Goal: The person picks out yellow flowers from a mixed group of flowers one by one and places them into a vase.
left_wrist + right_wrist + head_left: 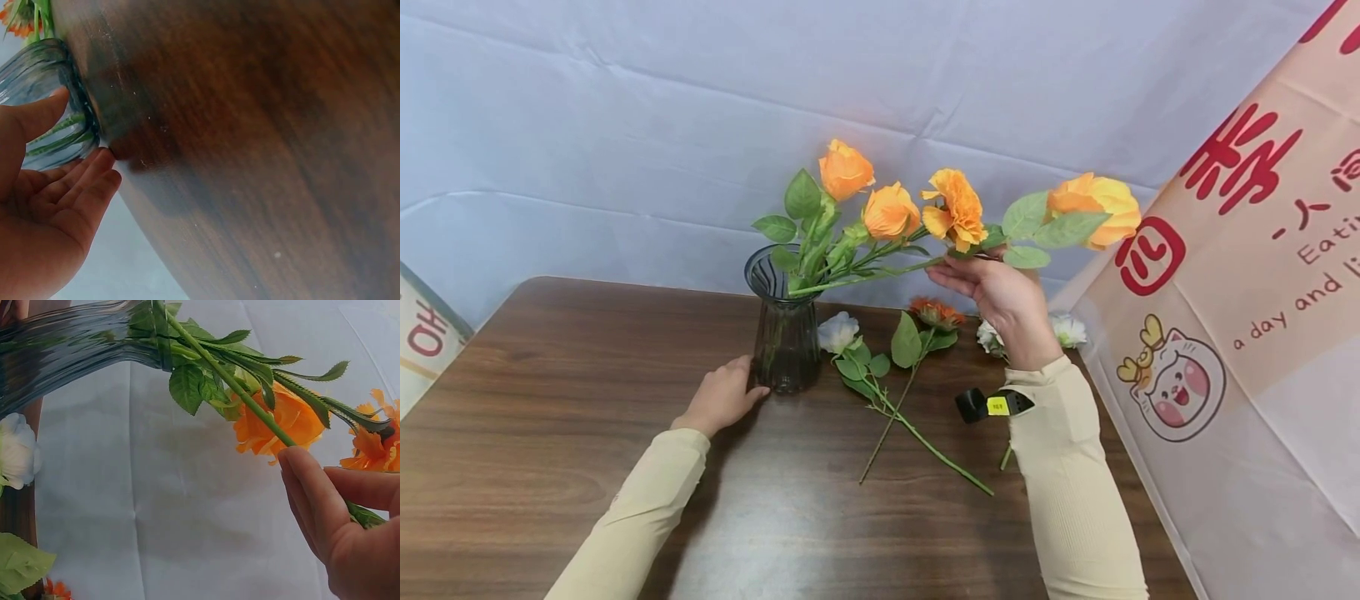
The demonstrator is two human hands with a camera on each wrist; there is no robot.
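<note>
Orange artificial flower on a long green plastic stem point(1093, 210): I see it held nearly level above the dark wood-grain table point(550, 400), bloom to the right, cut end to the left. Its long axis runs left to right across the head view, and the lower end already lies inside the mouth of the smoky ribbed glass vase point(785, 321). The vase therefore sits to the left of my right hand point(1003, 300), along the line of the stem.

The right hand pinches that stem between thumb and fingers, just below the leaves; the right wrist view shows fingertips point(309, 487) closed on the green shaft. It is the nearer hand to the flower. The left hand point(722, 398) rests against the foot of the vase, fingers straight and relaxed, touching the glass rather than wrapping it; the left wrist view confirms the open palm point(47, 206) beside the base.

Contents of the vase: three other orange blooms point(891, 200) on green stems, leaning right out of the rim, plus the end of the held stem. I cannot tell whether there is water.

On the table, between the vase and the right forearm, lie a white artificial rose point(838, 332) and a small red-orange flower point(936, 313), stems crossing toward me. Further white blooms point(1067, 329) lie behind the right wrist.
</note>
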